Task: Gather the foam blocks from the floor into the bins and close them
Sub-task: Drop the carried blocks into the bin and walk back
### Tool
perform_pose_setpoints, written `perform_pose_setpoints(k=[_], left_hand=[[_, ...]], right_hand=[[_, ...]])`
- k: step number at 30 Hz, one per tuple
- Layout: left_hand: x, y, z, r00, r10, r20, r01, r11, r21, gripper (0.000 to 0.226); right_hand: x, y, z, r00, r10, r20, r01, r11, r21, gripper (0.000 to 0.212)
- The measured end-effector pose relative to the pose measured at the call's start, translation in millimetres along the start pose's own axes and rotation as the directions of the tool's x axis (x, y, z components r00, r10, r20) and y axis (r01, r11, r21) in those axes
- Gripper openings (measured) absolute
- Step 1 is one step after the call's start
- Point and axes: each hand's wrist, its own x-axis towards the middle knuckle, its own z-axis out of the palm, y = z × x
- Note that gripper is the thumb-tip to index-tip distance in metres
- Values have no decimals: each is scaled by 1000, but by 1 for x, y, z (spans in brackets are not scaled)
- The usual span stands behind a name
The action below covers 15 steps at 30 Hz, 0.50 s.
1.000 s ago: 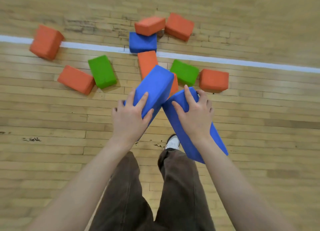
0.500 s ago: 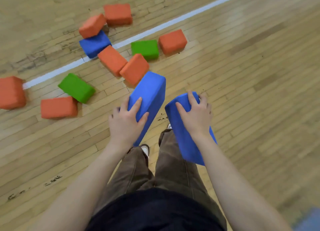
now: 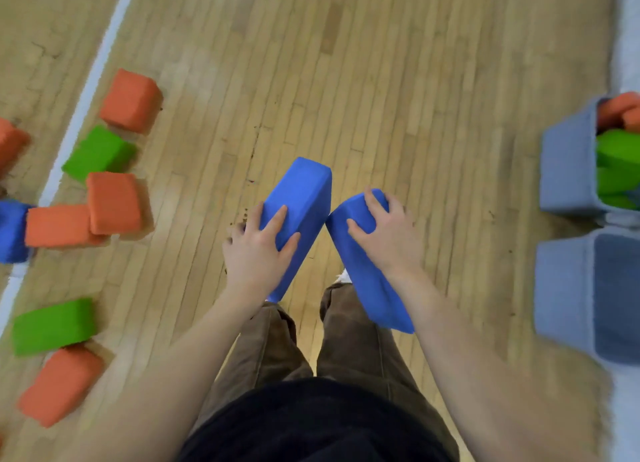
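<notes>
My left hand grips one blue foam block, held above the floor in front of my legs. Beside it, my right hand grips a second blue block; the two blocks almost touch at their upper corners. At the right edge stands a grey bin holding green and orange blocks. A second grey bin stands just below it, with nothing visible in the part I see. Several orange, green and blue blocks lie scattered on the floor at the left, among them an orange one and a green one.
A white painted line runs along the wooden floor at the left, through the scattered blocks. Open wooden floor lies between me and the bins. A pale strip borders the far right edge.
The view has swung to the right: the scattered blocks slid to the left edge and the two grey bins came into sight. Both hands keep their hold on the blue blocks.
</notes>
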Motion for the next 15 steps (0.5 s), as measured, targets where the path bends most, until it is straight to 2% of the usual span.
perform_pose_setpoints(k=[3, 7, 11, 15], left_hand=[[26, 72, 18, 981, 182, 69, -186, 981, 55, 50], [54, 175, 47, 921, 344, 180, -365, 926, 95, 50], [74, 280, 74, 847, 482, 223, -512, 853, 103, 51], [79, 372, 96, 744, 605, 282, -647, 758, 81, 53]], right_hand=[[-4, 74, -26, 979, 194, -70, -189, 979, 75, 62], [-10, 178, -61, 901, 411, -137, -396, 910, 126, 62], [-17, 264, -97, 785, 582, -213, -547, 812, 202, 61], [-32, 321, -123, 653, 719, -238, -669, 695, 263, 60]])
